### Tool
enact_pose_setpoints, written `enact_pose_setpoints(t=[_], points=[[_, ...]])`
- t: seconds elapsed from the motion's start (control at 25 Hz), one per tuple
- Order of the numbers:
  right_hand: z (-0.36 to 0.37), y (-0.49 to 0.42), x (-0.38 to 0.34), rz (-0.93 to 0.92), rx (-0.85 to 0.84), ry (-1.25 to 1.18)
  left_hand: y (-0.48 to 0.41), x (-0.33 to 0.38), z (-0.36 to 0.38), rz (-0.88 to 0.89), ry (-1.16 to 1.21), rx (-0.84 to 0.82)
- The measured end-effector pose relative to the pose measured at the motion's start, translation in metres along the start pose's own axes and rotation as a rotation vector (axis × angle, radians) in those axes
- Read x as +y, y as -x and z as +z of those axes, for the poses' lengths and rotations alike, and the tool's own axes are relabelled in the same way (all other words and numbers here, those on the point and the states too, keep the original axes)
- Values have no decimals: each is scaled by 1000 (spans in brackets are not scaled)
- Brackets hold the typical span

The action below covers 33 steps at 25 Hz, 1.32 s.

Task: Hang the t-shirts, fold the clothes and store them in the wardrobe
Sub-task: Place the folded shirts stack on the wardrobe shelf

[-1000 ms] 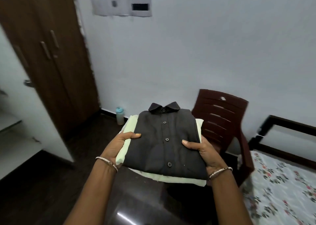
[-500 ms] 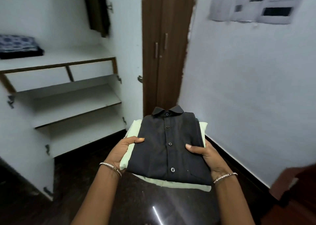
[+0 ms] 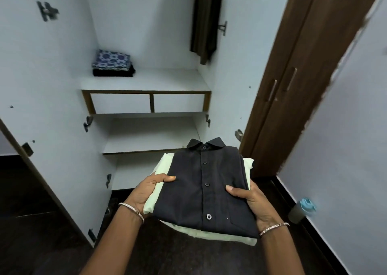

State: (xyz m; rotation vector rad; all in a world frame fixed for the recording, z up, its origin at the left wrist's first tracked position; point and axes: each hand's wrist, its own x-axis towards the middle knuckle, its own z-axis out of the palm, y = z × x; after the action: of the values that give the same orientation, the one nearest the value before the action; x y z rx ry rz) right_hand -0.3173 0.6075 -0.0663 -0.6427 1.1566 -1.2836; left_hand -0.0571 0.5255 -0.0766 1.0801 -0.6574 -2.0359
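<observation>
I carry a stack of two folded garments in front of the open wardrobe (image 3: pixel 144 80). A black buttoned shirt (image 3: pixel 205 189) lies on top of a pale green folded cloth (image 3: pixel 161 168). My left hand (image 3: pixel 148 191) grips the stack's left edge with its thumb on the shirt. My right hand (image 3: pixel 249 201) grips the right edge, thumb on top. Inside the wardrobe a blue patterned folded cloth (image 3: pixel 112 62) sits on a black one on the upper shelf, at its left. A dark garment (image 3: pixel 206 19) hangs at the upper right inside.
The wardrobe's white doors stand swung out, the left door (image 3: pixel 41 107) close to my left arm. Two lower shelves (image 3: pixel 150 136) are below the upper one. Brown closed doors (image 3: pixel 293 82) stand to the right. A bottle with a blue cap (image 3: pixel 301 210) stands on the dark floor by the right wall.
My view has turned left from the chair and bed corner to face the open wardrobe. Both hands keep the same hold on the stack.
</observation>
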Motion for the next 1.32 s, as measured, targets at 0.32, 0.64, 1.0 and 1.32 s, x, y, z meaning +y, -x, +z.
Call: enact_pose_setpoints(t=[0.32, 0.64, 1.0, 1.32], points=[[53, -197, -58, 41, -123, 74, -122, 118, -20, 139, 46, 80], [135, -389, -109, -6, -168, 72, -251, 265, -56, 185, 65, 118], [208, -566, -183, -121, -210, 95, -390, 425, -77, 288, -18, 46], [251, -727, -257, -155, -246, 109, -515, 551, -64, 335, -42, 32]])
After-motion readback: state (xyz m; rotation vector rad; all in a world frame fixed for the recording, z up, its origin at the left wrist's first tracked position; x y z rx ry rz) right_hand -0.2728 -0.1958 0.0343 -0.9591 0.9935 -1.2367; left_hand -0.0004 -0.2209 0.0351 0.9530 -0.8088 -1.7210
